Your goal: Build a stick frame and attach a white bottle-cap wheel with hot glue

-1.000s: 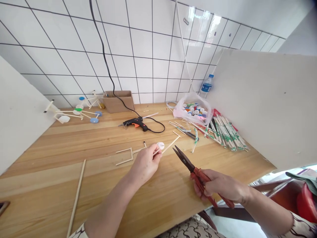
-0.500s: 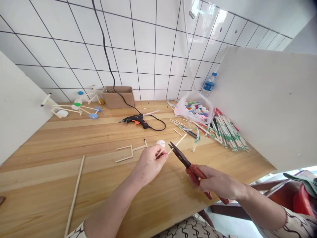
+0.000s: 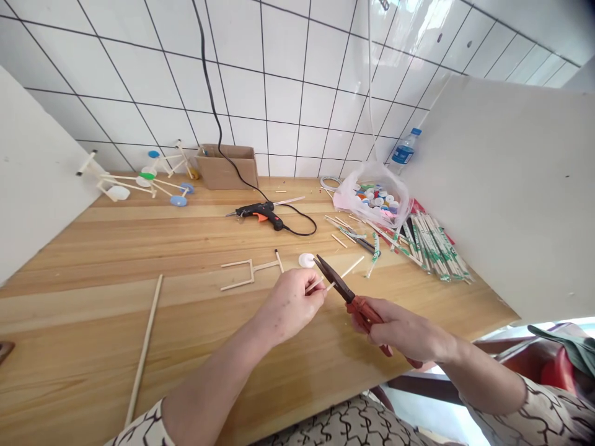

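Observation:
My left hand pinches thin wooden sticks between thumb and fingers; one reaches out to the upper right, a shorter end shows by the fingertips. Wrapped round the red handles of long-nose pliers is my right hand. The dark jaws cross above or behind the stick near my left fingertips; whether they touch it I cannot tell. Just past the plier tips lies a white bottle cap. A small fork-shaped stick frame rests left of it on the wooden table.
Behind the hands lies a black glue gun with its cable. A bag of bottle caps, wrapped sticks and a water bottle are at right. Stick-and-cap models, a cardboard box and a long stick are at left.
The view has shifted slightly. The plier jaws have moved closer to my left hand, and now overlap the stick in view. Both hands keep their holds.

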Available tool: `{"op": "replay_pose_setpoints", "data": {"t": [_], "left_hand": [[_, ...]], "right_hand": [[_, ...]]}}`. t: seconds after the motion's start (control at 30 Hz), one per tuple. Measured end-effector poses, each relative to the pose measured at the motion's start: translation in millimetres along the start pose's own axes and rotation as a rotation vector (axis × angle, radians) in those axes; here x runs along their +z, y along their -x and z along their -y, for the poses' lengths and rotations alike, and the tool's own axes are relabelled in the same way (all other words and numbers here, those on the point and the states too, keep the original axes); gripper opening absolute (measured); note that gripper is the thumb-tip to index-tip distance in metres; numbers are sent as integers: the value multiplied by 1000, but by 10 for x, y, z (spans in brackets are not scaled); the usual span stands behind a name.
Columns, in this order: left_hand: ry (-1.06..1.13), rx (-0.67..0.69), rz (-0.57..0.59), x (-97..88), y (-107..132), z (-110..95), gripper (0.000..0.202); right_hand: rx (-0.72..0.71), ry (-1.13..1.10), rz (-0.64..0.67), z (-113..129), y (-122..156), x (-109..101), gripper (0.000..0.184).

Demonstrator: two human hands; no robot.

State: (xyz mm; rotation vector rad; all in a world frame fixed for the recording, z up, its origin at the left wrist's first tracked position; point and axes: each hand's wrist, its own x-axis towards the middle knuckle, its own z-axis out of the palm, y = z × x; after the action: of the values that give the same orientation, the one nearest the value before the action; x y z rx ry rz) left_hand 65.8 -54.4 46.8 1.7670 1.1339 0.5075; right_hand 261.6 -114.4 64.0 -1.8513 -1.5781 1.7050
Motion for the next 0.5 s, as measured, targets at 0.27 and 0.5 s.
{"op": "replay_pose_setpoints", "data": {"t": [0.27, 0.5], "left_hand": [[-16, 2, 7, 22, -13, -1, 17], [-6, -14, 35, 23, -25, 23, 19]], "right_hand": [[-18, -9, 5, -5, -28, 21, 18], [-11, -1, -31, -8, -72, 31, 16]]}}
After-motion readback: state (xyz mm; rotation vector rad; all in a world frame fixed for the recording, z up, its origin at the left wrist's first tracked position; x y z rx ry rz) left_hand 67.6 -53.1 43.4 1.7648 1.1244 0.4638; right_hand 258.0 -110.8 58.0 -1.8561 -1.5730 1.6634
